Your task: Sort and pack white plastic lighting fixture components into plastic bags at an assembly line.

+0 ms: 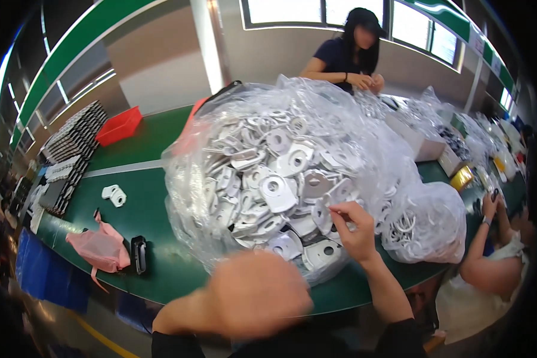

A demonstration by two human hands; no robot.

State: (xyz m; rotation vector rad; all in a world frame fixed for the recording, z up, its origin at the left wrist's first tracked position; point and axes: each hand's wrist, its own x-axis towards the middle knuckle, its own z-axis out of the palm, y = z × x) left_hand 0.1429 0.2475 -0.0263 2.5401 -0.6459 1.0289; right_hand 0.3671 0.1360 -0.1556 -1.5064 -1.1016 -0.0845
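Note:
A large clear plastic bag (188,179) lies opened on the green table, heaped with white plastic parts (274,186), rounded plates with a round hole. Over the right front of this heap is my right hand (357,231), thumb and forefinger pinched together beside the rim of one white part. Whether that part is between the fingertips, or something smaller, I cannot make out. My left hand (259,293) is close in front of the bag's near edge, smeared by motion; its fingers cannot be told apart, and anything in it is hidden.
Right of the heap stands a smaller clear bag of white rings (426,224). On the left lie a pink pouch (101,247), a black case (138,255), loose white parts (114,194), stacked trays (74,134) and a red bin (119,125). Co-workers sit across (352,56) and at right (489,268).

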